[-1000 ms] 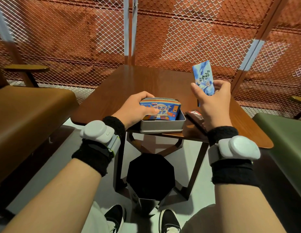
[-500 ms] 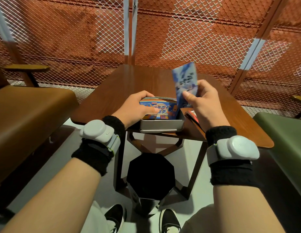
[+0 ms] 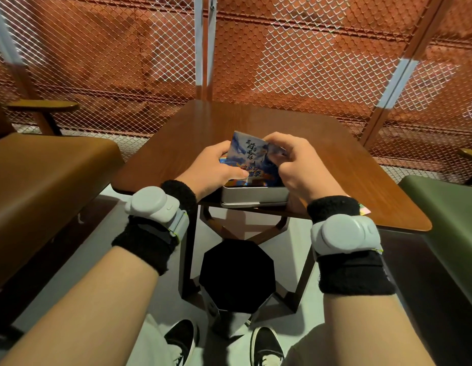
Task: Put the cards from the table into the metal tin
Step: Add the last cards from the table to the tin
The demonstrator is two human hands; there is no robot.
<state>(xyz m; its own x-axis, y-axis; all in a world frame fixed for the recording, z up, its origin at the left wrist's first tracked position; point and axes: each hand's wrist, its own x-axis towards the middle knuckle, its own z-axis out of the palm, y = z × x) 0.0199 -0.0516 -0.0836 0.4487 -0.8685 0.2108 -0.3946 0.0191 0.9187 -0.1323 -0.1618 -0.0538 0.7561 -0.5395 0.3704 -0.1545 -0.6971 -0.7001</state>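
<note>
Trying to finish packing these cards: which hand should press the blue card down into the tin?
Probably the right hand: it already pinches the blue card over the metal tin. The left hand is busy bracing the cards in the tin.

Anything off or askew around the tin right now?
Two things. The metal tin sits right at the table's near edge, slightly overhanging. The blue card, pinched by the right hand, stands tilted above the stack instead of flat. Left hand steadies the stack.
</note>
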